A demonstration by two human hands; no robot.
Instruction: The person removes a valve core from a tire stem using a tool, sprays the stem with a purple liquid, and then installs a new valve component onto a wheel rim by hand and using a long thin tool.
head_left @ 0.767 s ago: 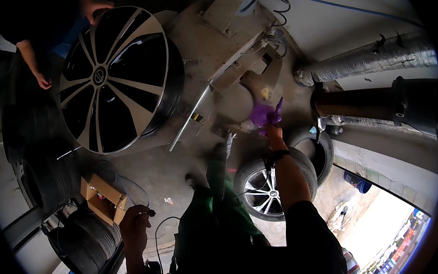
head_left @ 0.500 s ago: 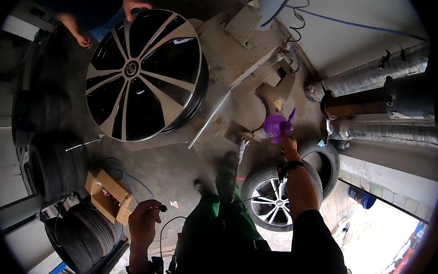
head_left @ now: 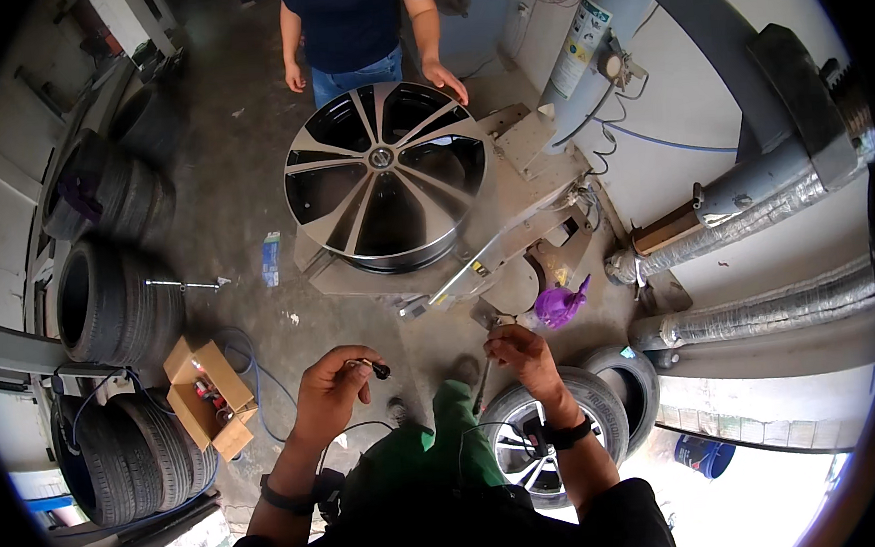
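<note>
My left hand (head_left: 331, 392) is closed in a pinch on a small black knob-like piece (head_left: 381, 371), too small to name surely. At the centre right, my right hand (head_left: 525, 356) has its fingers curled together; what they hold, if anything, I cannot make out. Beyond it, apart from the fingers, is a bright purple thing (head_left: 560, 307) with a pointed tip. Ahead of both hands, a black and silver alloy wheel rim (head_left: 384, 176) without a tyre lies face up on a machine (head_left: 348, 276). A co-worker's hand (head_left: 443, 77) rests on the rim's far edge.
An open cardboard box (head_left: 198, 414) with small items stands left, beside stacked tyres (head_left: 128, 458) and a hose (head_left: 253, 370). Right of my legs lies a wheel with a tyre (head_left: 598, 404), another tyre (head_left: 649, 376) behind it. Machine arms and wrapped pipes (head_left: 760, 299) fill the right.
My right hand has left the purple thing and come in toward my left hand. The view has tilted up, showing more of the co-worker. My left hand keeps the small black piece.
</note>
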